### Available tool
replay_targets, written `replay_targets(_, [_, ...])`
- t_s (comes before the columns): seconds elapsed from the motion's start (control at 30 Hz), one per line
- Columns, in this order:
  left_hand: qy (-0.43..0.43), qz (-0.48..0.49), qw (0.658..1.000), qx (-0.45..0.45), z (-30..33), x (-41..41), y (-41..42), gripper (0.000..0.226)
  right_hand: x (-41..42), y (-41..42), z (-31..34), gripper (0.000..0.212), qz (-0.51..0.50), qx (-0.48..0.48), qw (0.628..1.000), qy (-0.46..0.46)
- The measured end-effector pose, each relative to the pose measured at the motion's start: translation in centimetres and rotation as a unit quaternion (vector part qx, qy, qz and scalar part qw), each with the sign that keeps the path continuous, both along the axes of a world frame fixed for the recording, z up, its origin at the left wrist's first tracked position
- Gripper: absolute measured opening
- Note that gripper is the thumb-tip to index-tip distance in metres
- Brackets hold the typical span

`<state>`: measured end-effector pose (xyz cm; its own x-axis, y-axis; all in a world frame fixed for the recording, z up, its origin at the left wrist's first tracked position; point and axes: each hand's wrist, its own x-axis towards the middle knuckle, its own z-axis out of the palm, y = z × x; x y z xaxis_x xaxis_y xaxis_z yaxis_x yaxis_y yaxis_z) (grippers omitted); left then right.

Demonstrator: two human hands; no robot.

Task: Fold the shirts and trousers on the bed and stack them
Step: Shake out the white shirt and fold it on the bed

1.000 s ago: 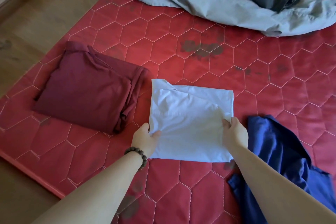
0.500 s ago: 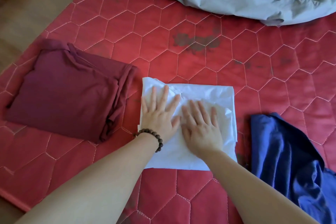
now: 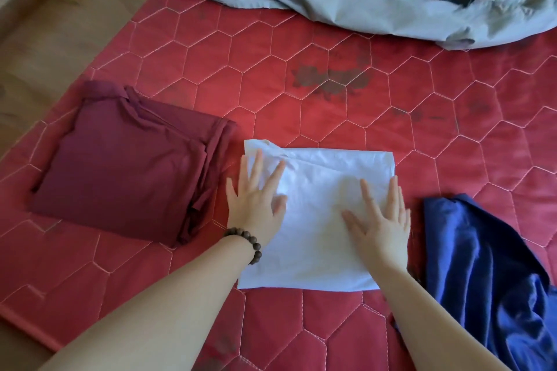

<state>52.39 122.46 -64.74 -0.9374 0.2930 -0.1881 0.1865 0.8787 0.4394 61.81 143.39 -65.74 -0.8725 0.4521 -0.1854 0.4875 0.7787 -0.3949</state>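
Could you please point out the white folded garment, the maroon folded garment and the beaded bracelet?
White folded garment (image 3: 319, 190): head view, bare centre.
Maroon folded garment (image 3: 120, 172): head view, top face.
Beaded bracelet (image 3: 245, 239): head view, beads on left wrist.

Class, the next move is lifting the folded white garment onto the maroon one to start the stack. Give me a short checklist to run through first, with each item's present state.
1. White garment folded into a compact rectangle: ok.
2. Its top layer flat: not ok, creases show near the far left corner.
3. Left hand and right hand have a grip on it: not ok, both lie flat with straight fingers on the cloth.
4. Maroon garment folded and bare on top to receive it: ok.
5. Maroon edges tidy: not ok, the right edge shows loose bunched layers.
6. Blue garment clear of the white one: ok, red mattress shows between them.
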Motion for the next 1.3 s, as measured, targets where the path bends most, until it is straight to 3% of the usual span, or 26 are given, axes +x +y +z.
replay_targets(0.1, [0.017, 0.147, 0.989, 0.016, 1.4, 1.6, -1.5, 0.064, 1.3, 0.6, 1.1, 0.084, -0.098, -0.007, 0.995, -0.019])
replay_targets(0.17, [-0.025, 0.147, 0.985, 0.085, 1.6, 2.3, -2.0, 0.059, 1.5, 0.9, 1.6, 0.088, -0.121, -0.086, 0.988, -0.031])
replay_targets(0.27, [-0.168, 0.136, 0.964, 0.155, 1.8, 2.3, -2.5, 0.05, 1.5, 1.2, 2.9, 0.089, -0.12, -0.192, 0.973, -0.055])
replay_targets(0.4, [-0.246, 0.1, 0.942, 0.204, 2.8, 1.9, -3.1, 0.038, 2.5, 1.7, 4.3, 0.066, -0.103, -0.285, 0.951, -0.067])
replay_targets(0.57, [-0.171, 0.06, 0.969, 0.167, 6.2, 2.9, -4.2, 0.045, 4.3, 0.7, 6.9, 0.043, -0.097, -0.317, 0.943, -0.032])
replay_targets(0.83, [-0.093, -0.061, 0.984, 0.137, 10.8, 0.1, -9.7, 0.055, 4.3, -5.4, 11.6, 0.051, -0.059, -0.21, 0.974, 0.07])
replay_targets(1.13, [-0.007, -0.085, 0.994, 0.064, 11.9, -9.8, -25.5, 0.056, -5.7, -21.5, 12.3, 0.059, -0.004, -0.165, 0.981, 0.106])
replay_targets(1.3, [-0.015, -0.075, 0.996, 0.043, 9.6, -15.6, -32.6, 0.056, -11.9, -28.2, 9.0, 0.06, 0.003, -0.169, 0.978, 0.121])
